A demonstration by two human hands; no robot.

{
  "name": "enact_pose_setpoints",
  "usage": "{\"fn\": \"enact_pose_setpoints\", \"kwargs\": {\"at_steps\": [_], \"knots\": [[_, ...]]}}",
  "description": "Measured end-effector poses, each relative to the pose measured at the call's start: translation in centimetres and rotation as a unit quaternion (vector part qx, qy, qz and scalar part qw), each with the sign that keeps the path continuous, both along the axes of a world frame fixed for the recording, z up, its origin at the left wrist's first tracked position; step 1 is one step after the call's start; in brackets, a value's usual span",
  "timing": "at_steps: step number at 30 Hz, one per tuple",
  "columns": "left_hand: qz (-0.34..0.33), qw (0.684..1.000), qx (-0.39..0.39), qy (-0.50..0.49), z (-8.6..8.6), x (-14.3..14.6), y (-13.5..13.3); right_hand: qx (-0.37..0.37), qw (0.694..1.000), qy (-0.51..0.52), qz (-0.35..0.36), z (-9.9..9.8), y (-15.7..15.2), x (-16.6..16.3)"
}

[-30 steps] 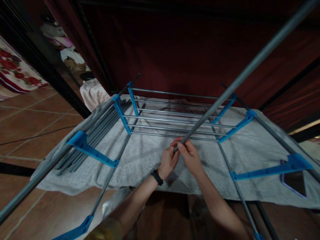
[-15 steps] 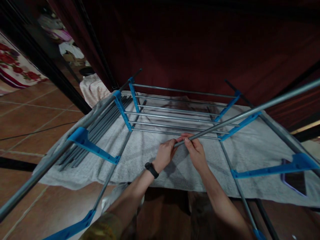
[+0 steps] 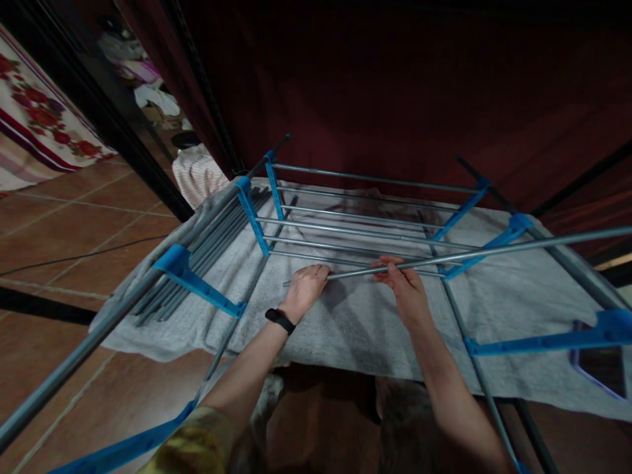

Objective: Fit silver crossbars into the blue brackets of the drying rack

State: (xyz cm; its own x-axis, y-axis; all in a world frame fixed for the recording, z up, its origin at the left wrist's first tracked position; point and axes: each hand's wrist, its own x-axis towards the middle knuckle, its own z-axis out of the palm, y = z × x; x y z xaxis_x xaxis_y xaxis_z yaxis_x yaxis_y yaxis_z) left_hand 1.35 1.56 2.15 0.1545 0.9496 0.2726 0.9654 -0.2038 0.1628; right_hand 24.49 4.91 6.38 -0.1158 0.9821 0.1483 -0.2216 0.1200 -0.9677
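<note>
A long grey metal tube (image 3: 474, 253) slants from the middle of the cloth up past the right edge of view. My left hand (image 3: 307, 288) is closed around it near its left end, and a short tip pokes out beyond the knuckles. My right hand (image 3: 411, 293) holds the same tube farther right, thumb in front and fingers behind. Around both hands stands a rack frame with blue plastic brackets, one at left (image 3: 197, 280) and one at right (image 3: 538, 343). Several thin rungs (image 3: 345, 230) join the far brackets, behind the held tube.
Several loose grey tubes (image 3: 210, 253) lie side by side at left on the grey cloth (image 3: 316, 336). A phone (image 3: 600, 362) rests at right under a bracket. Behind hangs a dark red curtain (image 3: 385, 92). Tiled floor (image 3: 59, 250) and a striped cloth (image 3: 200, 172) are at left.
The held tube has tilted flatter and shifted left. My left hand moved left along with its end, while my right hand moved right, so the hands are farther apart.
</note>
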Motion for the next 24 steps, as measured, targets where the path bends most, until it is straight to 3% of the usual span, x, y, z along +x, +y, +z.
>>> {"fn": "enact_pose_setpoints", "kwargs": {"at_steps": [11, 19, 24], "knots": [[0.003, 0.997, -0.014, 0.070, 0.5, -0.9, 0.9, -0.082, 0.991, 0.099, -0.035, -0.7, 0.7, 0.2], [0.015, 0.998, -0.030, 0.058, 0.6, -0.9, 1.2, -0.102, 0.991, 0.089, 0.015, -1.2, -0.4, -1.1], [0.015, 0.999, -0.027, 0.034, 0.9, -0.8, 1.1, -0.131, 0.986, 0.102, -0.001, -1.6, -0.5, -1.6]]}}
